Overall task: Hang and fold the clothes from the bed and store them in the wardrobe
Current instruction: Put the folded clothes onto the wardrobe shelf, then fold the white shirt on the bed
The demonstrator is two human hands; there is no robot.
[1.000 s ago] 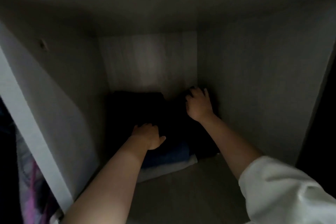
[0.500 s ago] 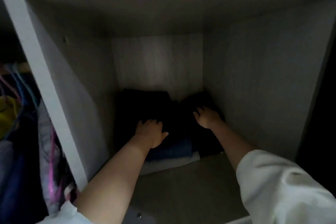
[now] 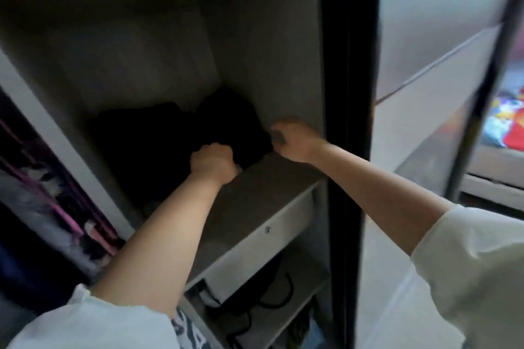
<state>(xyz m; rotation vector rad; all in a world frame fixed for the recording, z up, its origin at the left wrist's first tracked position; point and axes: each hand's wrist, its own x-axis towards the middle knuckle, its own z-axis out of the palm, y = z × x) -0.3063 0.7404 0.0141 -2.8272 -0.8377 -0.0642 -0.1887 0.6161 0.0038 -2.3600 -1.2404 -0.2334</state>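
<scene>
Both hands reach into the wardrobe compartment (image 3: 255, 51). The left hand (image 3: 212, 163) is curled into a fist at the front edge of the dark folded clothes (image 3: 158, 144); whether it grips the fabric is unclear. The right hand (image 3: 295, 139), fingers curled, sits just right of the pile, apparently holding nothing.

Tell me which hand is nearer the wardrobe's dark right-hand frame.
Right. The right hand sits just beside the dark frame; the left hand is further left, against the dark folded clothes.
</scene>
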